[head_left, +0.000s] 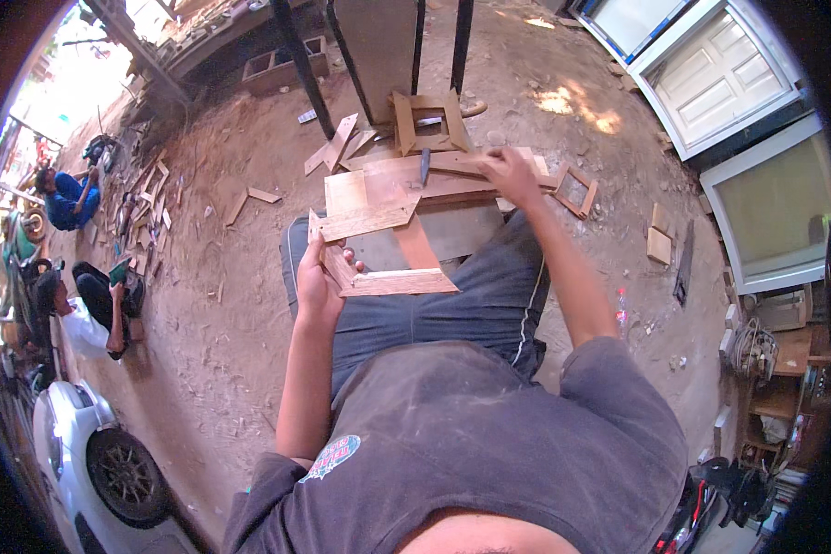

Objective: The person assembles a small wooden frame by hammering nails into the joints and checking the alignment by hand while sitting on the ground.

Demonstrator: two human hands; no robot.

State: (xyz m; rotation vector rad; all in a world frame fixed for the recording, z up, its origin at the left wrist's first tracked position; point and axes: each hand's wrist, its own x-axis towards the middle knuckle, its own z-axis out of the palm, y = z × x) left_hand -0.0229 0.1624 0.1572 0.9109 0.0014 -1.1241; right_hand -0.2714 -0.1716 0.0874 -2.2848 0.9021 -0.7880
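Observation:
My left hand (320,284) is closed round the corner side of a three-sided wooden frame (399,283), made of pale strips with angled ends. It is held above my lap, its gap facing right. Over the boards ahead, my right hand (510,175) has its fingers drawn together; what they hold, if anything, is too small to make out. Just left of those fingers, a dark narrow metal piece (425,169) lies across the wooden boards (379,183). Beyond it, a small square wooden frame (429,124) leans against an upright panel.
Crossed wood strips (331,148) and another small frame (576,191) lie around the boards. Dark metal legs (303,69) stand ahead. Framed panels (762,203) lean at right. Two people sit at far left, one in blue (72,198), near a silver car (74,462).

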